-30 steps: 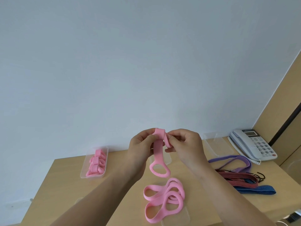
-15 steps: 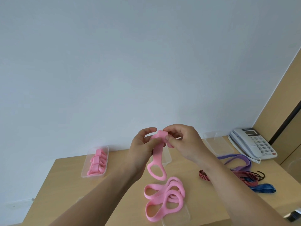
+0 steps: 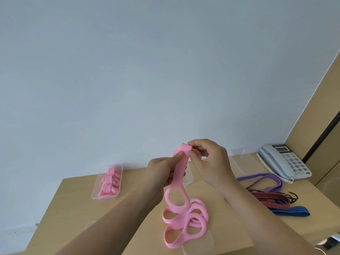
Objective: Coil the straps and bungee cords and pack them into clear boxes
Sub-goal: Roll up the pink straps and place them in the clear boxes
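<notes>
Above the wooden table (image 3: pixel 73 208), with a clear box (image 3: pixel 105 197) of coiled pink straps at its far left, a long pink strap (image 3: pixel 179 173) hung, its looped tail piled on the tabletop, its rolled top end pinched by left hand (image 3: pixel 160 173) and right hand (image 3: pixel 213 162).

No legible text or labels.

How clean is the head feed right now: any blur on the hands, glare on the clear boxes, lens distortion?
Head view: soft even light, no glare; left hand, right hand and pink strap sharp; the clear box by the phone is faint, low-contrast; wide-angle stretch on the forearms.
</notes>
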`<state>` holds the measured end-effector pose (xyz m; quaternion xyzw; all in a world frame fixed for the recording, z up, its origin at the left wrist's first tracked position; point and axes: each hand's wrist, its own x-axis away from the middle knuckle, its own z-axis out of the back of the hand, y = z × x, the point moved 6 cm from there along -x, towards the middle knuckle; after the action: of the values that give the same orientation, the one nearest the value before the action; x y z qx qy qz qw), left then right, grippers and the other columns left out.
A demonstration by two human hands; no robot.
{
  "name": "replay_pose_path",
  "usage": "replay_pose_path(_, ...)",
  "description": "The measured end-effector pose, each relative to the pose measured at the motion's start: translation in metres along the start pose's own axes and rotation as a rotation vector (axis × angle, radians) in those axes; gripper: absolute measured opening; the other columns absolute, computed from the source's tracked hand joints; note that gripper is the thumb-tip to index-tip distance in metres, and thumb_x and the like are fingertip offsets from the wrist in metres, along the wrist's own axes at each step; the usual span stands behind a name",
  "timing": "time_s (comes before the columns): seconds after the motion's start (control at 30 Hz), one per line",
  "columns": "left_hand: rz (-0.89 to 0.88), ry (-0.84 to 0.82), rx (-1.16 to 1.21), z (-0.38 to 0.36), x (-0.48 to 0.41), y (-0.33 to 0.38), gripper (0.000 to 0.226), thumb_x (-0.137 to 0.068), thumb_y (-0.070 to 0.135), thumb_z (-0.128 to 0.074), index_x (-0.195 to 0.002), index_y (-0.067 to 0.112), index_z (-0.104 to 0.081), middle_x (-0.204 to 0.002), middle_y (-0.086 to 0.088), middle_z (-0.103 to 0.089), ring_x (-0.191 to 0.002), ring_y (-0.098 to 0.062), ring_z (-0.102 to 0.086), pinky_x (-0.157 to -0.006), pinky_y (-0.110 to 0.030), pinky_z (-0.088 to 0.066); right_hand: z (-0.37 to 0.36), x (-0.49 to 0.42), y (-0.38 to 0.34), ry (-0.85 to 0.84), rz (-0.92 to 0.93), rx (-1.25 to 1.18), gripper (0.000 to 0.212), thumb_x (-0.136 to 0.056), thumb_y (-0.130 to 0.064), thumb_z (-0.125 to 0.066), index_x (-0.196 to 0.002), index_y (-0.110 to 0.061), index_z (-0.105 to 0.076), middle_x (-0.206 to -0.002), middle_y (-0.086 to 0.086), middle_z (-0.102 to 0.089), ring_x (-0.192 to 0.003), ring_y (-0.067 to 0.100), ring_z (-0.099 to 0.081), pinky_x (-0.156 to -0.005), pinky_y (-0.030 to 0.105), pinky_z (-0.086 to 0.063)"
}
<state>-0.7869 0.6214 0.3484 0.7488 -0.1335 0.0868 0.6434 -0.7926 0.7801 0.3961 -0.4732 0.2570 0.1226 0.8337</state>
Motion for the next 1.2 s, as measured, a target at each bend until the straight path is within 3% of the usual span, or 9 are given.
replay_pose_path(0.1, 0.042, 0.014, 0.042, -0.001, -0.001, -0.002, 0.036, -0.089, 0.034, -0.077, -0.100, 0.000, -0.078, -0.096, -0.018, -0.079, -0.076, -0.027, -0.073, -0.079, -0.039, -0.059, 0.001, 0.002, -0.002, 0.031, 0.069, 0.018, 0.018, -0.085, -0.005, -0.073, -0.096, -0.020, -0.073, -0.090, -0.014, -0.071, -0.082, 0.011, -0.066, -0.073, 0.031, -0.054)
replay_pose_path(0.3, 0.001, -0.011, 0.063, -0.002, -0.002, -0.002, 0.029, -0.090, 0.029, -0.076, -0.094, 0.000, -0.079, -0.099, -0.021, -0.078, -0.074, -0.023, -0.071, -0.073, -0.035, -0.056, -0.001, 0.006, -0.009, 0.054, 0.237, 0.137, 0.031, -0.076, 0.014, -0.069, -0.093, -0.013, -0.073, -0.090, -0.006, -0.068, -0.081, -0.004, -0.058, -0.070, 0.003, -0.041)
replay_pose_path(0.47, -0.021, -0.055, 0.084, -0.001, -0.004, 0.002, 0.030, -0.087, 0.034, -0.078, -0.094, 0.005, -0.083, -0.103, -0.021, -0.078, -0.082, -0.024, -0.070, -0.081, -0.037, -0.055, -0.004, 0.012, -0.010, 0.082, 0.371, 0.206, 0.032, -0.074, 0.014, -0.070, -0.093, -0.011, -0.073, -0.092, -0.003, -0.067, -0.082, 0.014, -0.063, -0.074, 0.023, -0.052)
replay_pose_path(0.7, -0.025, -0.052, 0.105, 0.003, -0.010, -0.004, 0.025, -0.094, 0.026, -0.072, -0.099, 0.003, -0.080, -0.102, -0.021, -0.078, -0.082, -0.024, -0.072, -0.078, -0.033, -0.058, -0.009, 0.015, -0.012, 0.059, 0.468, 0.264, 0.027, -0.080, 0.002, -0.074, -0.100, -0.016, -0.078, -0.102, -0.005, -0.070, -0.097, 0.018, -0.060, -0.086, 0.022, -0.048)
replay_pose_path(0.77, -0.040, -0.052, 0.081, 0.004, -0.011, -0.004, 0.023, -0.095, 0.023, -0.071, -0.101, 0.003, -0.080, -0.103, -0.022, -0.077, -0.083, -0.025, -0.070, -0.080, -0.035, -0.056, -0.006, 0.013, -0.010, 0.069, 0.378, 0.214, 0.024, -0.082, -0.006, -0.075, -0.101, -0.020, -0.078, -0.108, -0.006, -0.070, -0.103, 0.014, -0.060, -0.089, 0.022, -0.048)
replay_pose_path(0.83, -0.059, -0.047, 0.040, 0.003, -0.011, -0.003, 0.021, -0.097, 0.022, -0.069, -0.102, 0.004, -0.080, -0.103, -0.021, -0.077, -0.083, -0.024, -0.069, -0.078, -0.035, -0.055, -0.004, 0.009, 0.000, 0.048, 0.137, 0.110, 0.029, -0.084, -0.011, -0.075, -0.111, -0.023, -0.073, -0.113, -0.011, -0.067, -0.107, 0.006, -0.060, -0.090, 0.022, -0.050)
replay_pose_path(0.97, -0.099, -0.055, -0.037, 0.003, -0.011, 0.000, 0.019, -0.100, 0.023, -0.066, -0.103, 0.010, -0.079, -0.100, -0.016, -0.078, -0.081, -0.022, -0.068, -0.067, -0.030, -0.057, -0.016, 0.006, 0.021, -0.164, -0.399, -0.264, 0.026, -0.087, -0.017, -0.073, -0.112, -0.024, -0.067, -0.097, -0.004, -0.072, -0.084, 0.013, -0.071, -0.083, 0.041, -0.060)
replay_pose_path(1.07, -0.088, -0.094, -0.042, 0.002, -0.010, 0.001, 0.019, -0.101, 0.025, -0.065, -0.107, 0.015, -0.080, -0.107, -0.018, -0.076, -0.083, -0.024, -0.067, -0.069, -0.035, -0.060, -0.012, 0.004, 0.020, -0.145, -0.354, -0.266, 0.017, -0.083, -0.011, -0.078, -0.097, -0.019, -0.073, -0.086, 0.000, -0.074, -0.075, 0.020, -0.073, -0.079, 0.046, -0.060)
replay_pose_path(1.2, -0.066, -0.141, -0.042, -0.001, -0.009, 0.000, 0.021, -0.101, 0.028, -0.065, -0.112, 0.017, -0.078, -0.100, -0.007, -0.077, -0.074, -0.016, -0.068, -0.066, -0.033, -0.059, -0.009, 0.004, 0.019, -0.092, -0.309, -0.259, 0.019, -0.079, -0.009, -0.081, -0.091, -0.022, -0.074, -0.086, -0.005, -0.074, -0.083, 0.017, -0.072, -0.081, 0.043, -0.060)
